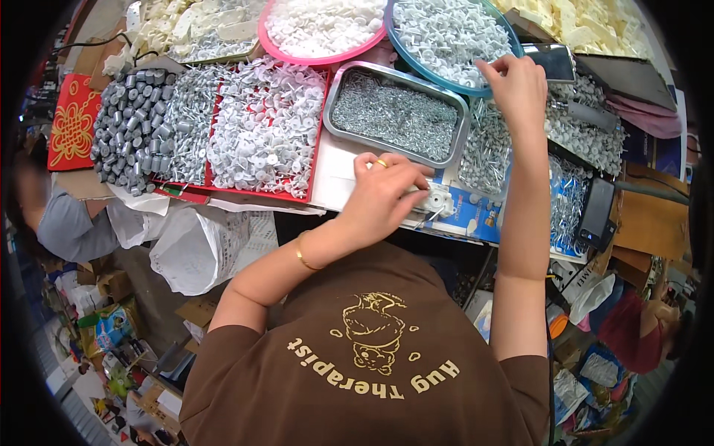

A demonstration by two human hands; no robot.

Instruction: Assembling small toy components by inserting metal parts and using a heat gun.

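My left hand (388, 192) rests at the table's front edge, fingers curled and closed against a small white plastic housing (440, 201); part of the housing is hidden by the hand. A thin dark metal bit shows beside the thumb. My right hand (515, 89) reaches to the near right rim of a teal round basin (492, 91) full of small white plastic pieces (442, 37). Its thumb and forefinger are pinched together at the pieces, and whatever lies between the fingertips is too small to make out.
A metal tray (330, 123) of tiny metal parts sits just beyond my left hand. Left of it are a red box (316, 175) of white pieces and a heap of grey cylinders (134, 123). A pink basin (271, 46) stands behind. A black device (597, 212) is at right.
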